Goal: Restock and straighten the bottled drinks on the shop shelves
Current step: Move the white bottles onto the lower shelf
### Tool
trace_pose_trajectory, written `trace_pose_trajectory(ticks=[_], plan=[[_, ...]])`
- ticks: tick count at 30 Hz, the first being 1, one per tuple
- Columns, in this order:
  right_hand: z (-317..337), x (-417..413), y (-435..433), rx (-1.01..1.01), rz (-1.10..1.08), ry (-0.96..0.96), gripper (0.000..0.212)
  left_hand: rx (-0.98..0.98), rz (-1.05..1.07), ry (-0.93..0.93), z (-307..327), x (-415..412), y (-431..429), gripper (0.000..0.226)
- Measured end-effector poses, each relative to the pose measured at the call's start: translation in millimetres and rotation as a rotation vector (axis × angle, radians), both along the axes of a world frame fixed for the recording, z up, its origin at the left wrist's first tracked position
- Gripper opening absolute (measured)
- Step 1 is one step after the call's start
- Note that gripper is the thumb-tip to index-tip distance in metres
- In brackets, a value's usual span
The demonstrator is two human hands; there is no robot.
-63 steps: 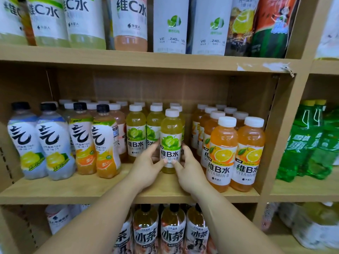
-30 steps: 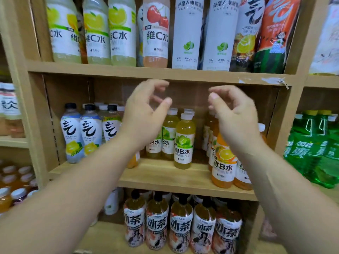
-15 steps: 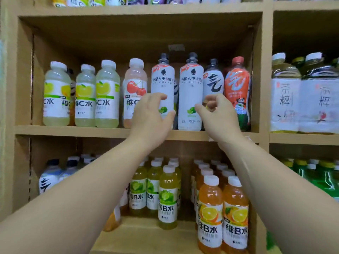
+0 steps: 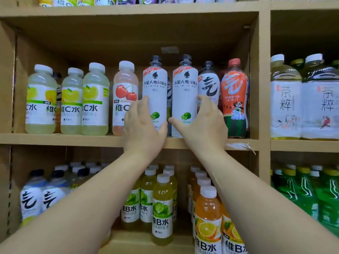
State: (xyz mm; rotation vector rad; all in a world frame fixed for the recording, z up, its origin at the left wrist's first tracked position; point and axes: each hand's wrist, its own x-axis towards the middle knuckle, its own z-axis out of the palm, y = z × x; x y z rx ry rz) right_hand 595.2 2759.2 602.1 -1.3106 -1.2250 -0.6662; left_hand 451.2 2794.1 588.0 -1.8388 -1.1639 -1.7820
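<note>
White 外星人电解质水 bottles (image 4: 155,85) gripped by left hand (image 4: 143,125), right hand (image 4: 203,125)

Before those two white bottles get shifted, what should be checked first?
1. Grip of left hand on left white bottle: ok.
2. Grip of right hand on right white bottle: ok.
3. Both bottles upright on the shelf: ok.
4. Both labels facing forward: ok.
5. Free space behind the two bottles: cannot tell.
</note>
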Motion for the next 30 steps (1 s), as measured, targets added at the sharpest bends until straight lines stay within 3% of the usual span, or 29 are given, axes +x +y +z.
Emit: trace_pose_trajectory(ticks=[8, 22, 30], plan=[[-1.1, -0.8, -0.9, 0.001, -0.007, 0.0, 0.094, -0.103, -0.052, 0.049, 10.2, 1.7, -5.9, 0.09], [-2.3, 9.5, -8.3, -0.051, 0.229, 0.076, 0.088, -0.071, -0.185, -0.036, 12.2, -11.9, -15.2, 0.102], [2.2, 4.8, -10.7, -0.133, 0.303, 0.04, 0.087, -0.154, -0.318, -0.001, 11.4, -20.9, -16.6, 0.105]])
